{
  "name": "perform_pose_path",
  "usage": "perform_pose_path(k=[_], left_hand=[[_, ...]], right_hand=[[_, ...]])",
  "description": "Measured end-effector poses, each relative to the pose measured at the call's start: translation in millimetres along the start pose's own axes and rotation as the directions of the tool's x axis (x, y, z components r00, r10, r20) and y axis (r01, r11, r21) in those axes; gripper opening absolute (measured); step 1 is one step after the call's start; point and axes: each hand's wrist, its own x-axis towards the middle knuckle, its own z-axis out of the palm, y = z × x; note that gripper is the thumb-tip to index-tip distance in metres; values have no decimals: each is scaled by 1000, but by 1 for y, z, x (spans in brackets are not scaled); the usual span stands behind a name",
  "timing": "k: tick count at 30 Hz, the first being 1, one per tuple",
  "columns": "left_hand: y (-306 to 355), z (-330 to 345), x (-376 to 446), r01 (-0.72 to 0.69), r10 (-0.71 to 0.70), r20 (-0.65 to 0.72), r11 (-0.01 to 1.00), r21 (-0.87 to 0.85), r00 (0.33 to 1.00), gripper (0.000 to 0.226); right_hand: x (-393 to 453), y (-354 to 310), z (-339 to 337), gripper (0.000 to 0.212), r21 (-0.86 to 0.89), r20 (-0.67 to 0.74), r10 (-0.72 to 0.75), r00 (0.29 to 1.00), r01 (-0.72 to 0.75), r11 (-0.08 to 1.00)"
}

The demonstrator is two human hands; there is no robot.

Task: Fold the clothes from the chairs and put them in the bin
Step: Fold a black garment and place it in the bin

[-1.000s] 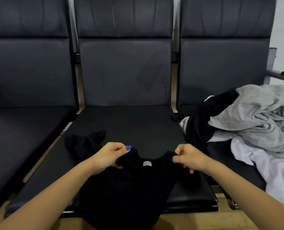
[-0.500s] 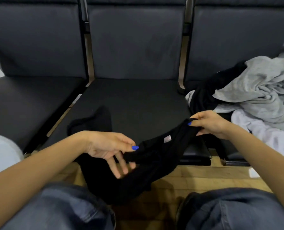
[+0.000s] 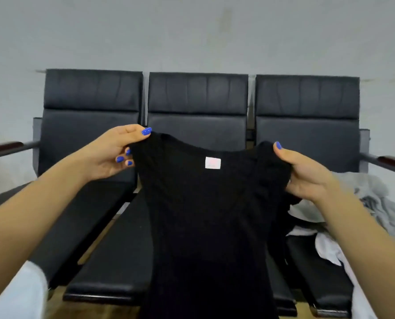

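Observation:
A black top (image 3: 205, 222) with a small white neck label hangs in the air in front of the middle chair (image 3: 197, 132). My left hand (image 3: 113, 153) grips its left shoulder and my right hand (image 3: 304, 176) grips its right shoulder, stretching the neckline flat between them. The garment's lower part runs out of the bottom of the frame. A heap of grey and white clothes (image 3: 376, 210) lies on the right chair (image 3: 307, 132). No bin is in view.
Three black padded chairs stand in a row against a pale wall, with wooden-capped armrests (image 3: 5, 147) at both ends. The left chair (image 3: 90, 125) has a bare seat. A white object (image 3: 19, 293) shows at the bottom left corner.
Both hands have lifted the black top off the middle seat and spread it by the shoulders at chest height. The view has tilted up to show the chair backs and wall.

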Motion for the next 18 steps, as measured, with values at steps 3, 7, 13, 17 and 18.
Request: perform_pose_path(k=[3, 7, 13, 17, 18], left_hand=[[31, -11, -5, -65, 71, -39, 988, 140, 997, 57], [58, -11, -14, -93, 147, -92, 896, 434, 985, 57], [69, -14, -16, -63, 290, -132, 577, 814, 948, 19], [54, -13, -9, -8, 283, -327, 767, 642, 902, 19], [49, -13, -6, -18, 236, -348, 848, 529, 907, 18]], right_hand=[[1, -33, 14, 19, -175, -121, -76, 990, 54, 983], [-2, -63, 24, 33, -497, -136, -114, 984, 32, 867], [-5, -85, 36, 6, -516, -121, 73, 990, -126, 847], [9, -82, 45, 7, -290, -78, 108, 991, -126, 949], [15, -80, 47, 4, -293, -101, 111, 989, -137, 946]])
